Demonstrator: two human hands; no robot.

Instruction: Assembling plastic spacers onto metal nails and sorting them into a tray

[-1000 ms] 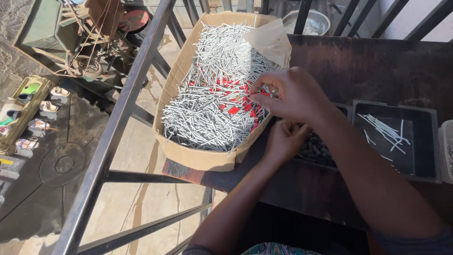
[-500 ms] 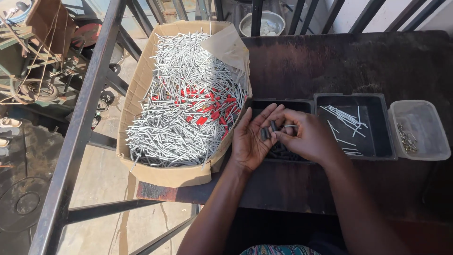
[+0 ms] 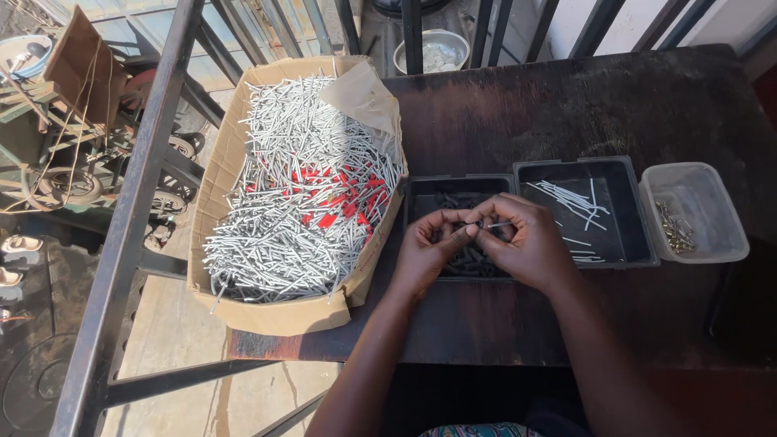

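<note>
Small parts (image 3: 469,257) in tray mostly behind hands (image 3: 486,243)

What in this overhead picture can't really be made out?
- Head view: the small piece pinched between the left hand and right hand is mostly hidden by fingers.
- Dark parts in the left black tray: hands cover most.
- Contents of the clear tub: too small.
- The bowl: crossed by a railing bar.

Silver-grey steel nails (image 3: 283,218) were heaped over red packaging in the brown cardboard box (image 3: 212,182) at left. A dark brown wooden table (image 3: 583,105) was seen beneath two black plastic trays (image 3: 639,206) and a translucent whitish tub (image 3: 728,222) at right.
</note>
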